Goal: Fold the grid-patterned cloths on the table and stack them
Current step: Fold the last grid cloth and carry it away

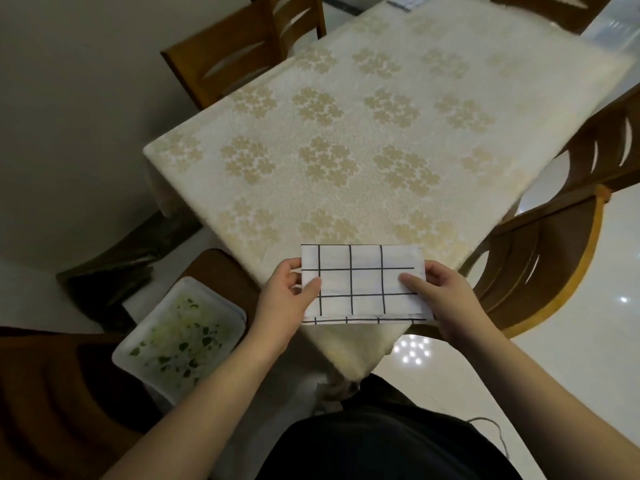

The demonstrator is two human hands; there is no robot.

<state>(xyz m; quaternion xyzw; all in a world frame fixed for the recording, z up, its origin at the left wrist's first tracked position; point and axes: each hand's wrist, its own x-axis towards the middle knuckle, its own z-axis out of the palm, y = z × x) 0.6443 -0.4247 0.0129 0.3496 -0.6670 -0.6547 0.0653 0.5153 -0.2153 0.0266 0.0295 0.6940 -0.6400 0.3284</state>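
A folded white cloth point(363, 282) with a black grid was held over the near corner of the desk point(346, 133), which wore a cream flowered cover. The left hand point(287, 299) pinched its left edge, the right hand point(446, 299) its right edge, thumbs on top. Wooden chairs point(225, 53) stood around; a white tray point(183, 337) sat at the left.

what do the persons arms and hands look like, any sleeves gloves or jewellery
Both forearms are bare up to the frame edge, so no sleeves show. The left hand and right hand are bare too: no gloves, and no rings, watch or bracelets visible on the fingers or wrists. Nails look short and unpainted. Below the arms, the person wears dark clothing on the torso or lap.
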